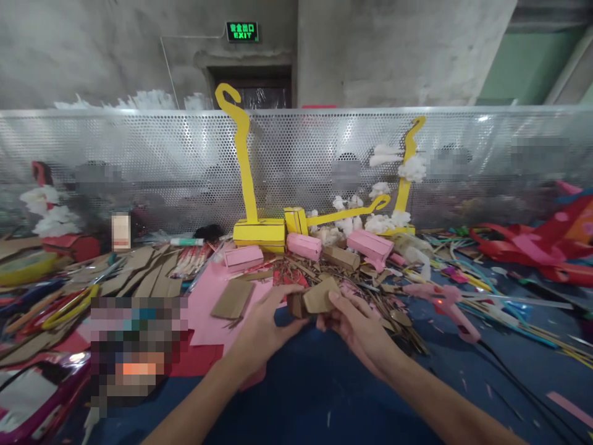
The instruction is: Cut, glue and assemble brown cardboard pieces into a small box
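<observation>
My left hand [273,315] and my right hand [349,315] hold a small folded piece of brown cardboard [320,295] between them, just above the blue tabletop. The left fingers and thumb grip its darker left end. On its right edge my right thumb presses, with the other fingers curled beneath. Beyond the hands lie pink paper-covered boxes [303,245] and a brown cardboard box [341,258] of similar shape. A flat cardboard piece [233,298] rests on pink sheets [204,321] left of my left hand.
Yellow hook-topped shapes [245,167] stand at the back before a perforated metal barrier [185,142]. A pink glue gun [447,303], its cord trailing, lies to the right. Cardboard strips [152,272] fill the left, scraps [398,321] the middle, and a red paper piece [542,241] the far right.
</observation>
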Demonstrator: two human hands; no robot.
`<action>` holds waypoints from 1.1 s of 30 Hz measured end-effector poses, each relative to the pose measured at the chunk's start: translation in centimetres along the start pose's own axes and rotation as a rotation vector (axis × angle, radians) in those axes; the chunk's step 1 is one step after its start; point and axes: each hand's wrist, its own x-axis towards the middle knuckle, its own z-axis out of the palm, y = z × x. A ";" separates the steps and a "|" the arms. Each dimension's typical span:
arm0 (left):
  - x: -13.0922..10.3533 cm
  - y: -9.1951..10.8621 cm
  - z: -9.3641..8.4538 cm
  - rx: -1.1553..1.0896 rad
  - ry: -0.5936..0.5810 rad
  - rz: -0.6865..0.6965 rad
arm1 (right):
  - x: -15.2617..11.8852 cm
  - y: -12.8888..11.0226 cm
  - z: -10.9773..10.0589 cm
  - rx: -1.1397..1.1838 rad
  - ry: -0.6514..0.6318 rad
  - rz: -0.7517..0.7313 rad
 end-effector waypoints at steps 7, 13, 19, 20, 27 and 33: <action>-0.3 0.7 -0.4 0.028 0.150 0.054 | -0.2 -0.9 -0.1 -0.185 0.101 -0.117; -0.4 0.6 -0.2 0.063 0.147 0.117 | -0.4 -0.9 0.1 -0.327 0.108 -0.094; -0.2 0.8 -0.4 0.058 0.127 0.131 | -0.3 -1.3 -0.3 -0.422 0.100 -0.135; -0.2 0.8 -0.5 0.060 0.119 0.138 | -0.3 -1.4 -0.3 -0.435 0.096 -0.140; -0.2 0.4 -1.1 0.115 0.049 0.200 | -0.5 -1.4 -0.3 -0.477 0.104 -0.158; -0.2 0.0 -1.3 0.159 0.031 0.208 | -0.6 -1.4 -0.1 -0.431 0.074 -0.159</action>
